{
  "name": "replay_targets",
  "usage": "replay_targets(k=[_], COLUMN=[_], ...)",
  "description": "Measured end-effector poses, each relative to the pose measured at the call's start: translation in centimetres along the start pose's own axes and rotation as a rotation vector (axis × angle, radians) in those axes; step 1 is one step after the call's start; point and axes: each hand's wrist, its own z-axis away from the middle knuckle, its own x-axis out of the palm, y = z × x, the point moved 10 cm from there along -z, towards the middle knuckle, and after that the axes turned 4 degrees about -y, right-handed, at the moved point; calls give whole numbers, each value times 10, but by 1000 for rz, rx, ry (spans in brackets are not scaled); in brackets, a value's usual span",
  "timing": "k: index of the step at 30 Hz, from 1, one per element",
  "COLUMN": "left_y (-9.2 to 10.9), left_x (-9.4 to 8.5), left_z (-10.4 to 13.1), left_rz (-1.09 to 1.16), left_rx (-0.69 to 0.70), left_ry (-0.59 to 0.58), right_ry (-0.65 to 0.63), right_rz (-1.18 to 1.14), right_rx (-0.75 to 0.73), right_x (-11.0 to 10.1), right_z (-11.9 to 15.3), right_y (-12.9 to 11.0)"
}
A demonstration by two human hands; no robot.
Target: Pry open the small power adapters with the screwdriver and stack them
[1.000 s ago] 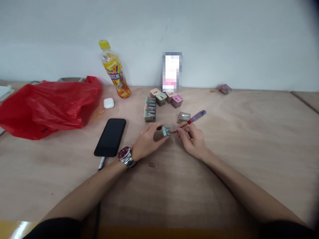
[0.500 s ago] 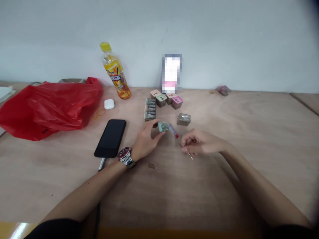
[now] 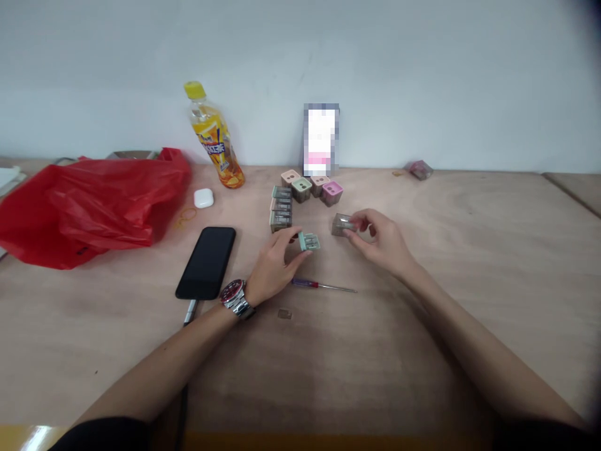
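Note:
Between the thumb and fingers of my left hand is a green pencil sharpener insert, its bladed side facing up. My right hand pinches a smoky clear sharpener case by its right end, on the table. A screwdriver with a purple and red handle lies on the wood below the hands, its shaft pointing right. Closer to me rests a small translucent brown piece.
Several assembled sharpeners stand in front of a propped phone. Others form a stack or row beside them. At left are a black phone on a cable, a white earbud case, a drink bottle and a red bag.
My right hand has let go of the screwdriver, which now lies on the table, and has moved up and taken hold of the clear case. My left hand keeps the green insert almost still.

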Motion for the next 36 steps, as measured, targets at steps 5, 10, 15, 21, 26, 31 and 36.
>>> replay_targets(k=[5, 10, 15, 21, 26, 31, 36], left_y=[2, -1, -1, 2, 3, 7, 10], left_x=[2, 2, 3, 6, 9, 10, 10], left_z=[0, 0, 0, 0, -1, -1, 0], left_rz=[20, 38, 55, 95, 110, 106, 110], left_rx=[11, 10, 17, 35, 28, 54, 86], left_ry=[-19, -8, -13, -52, -97, -119, -122], right_ry=[-40, -190, -278, -280, -266, -278, -281], right_rz=[167, -83, -306, -343, -308, -305, -296], right_rx=[-10, -85, -127, -138, -183, -209, -245], right_x=[21, 34, 39, 43, 41, 42, 43], right_z=[1, 4, 9, 10, 11, 12, 13], right_y=[15, -1, -19, -23, -33, -38, -42])
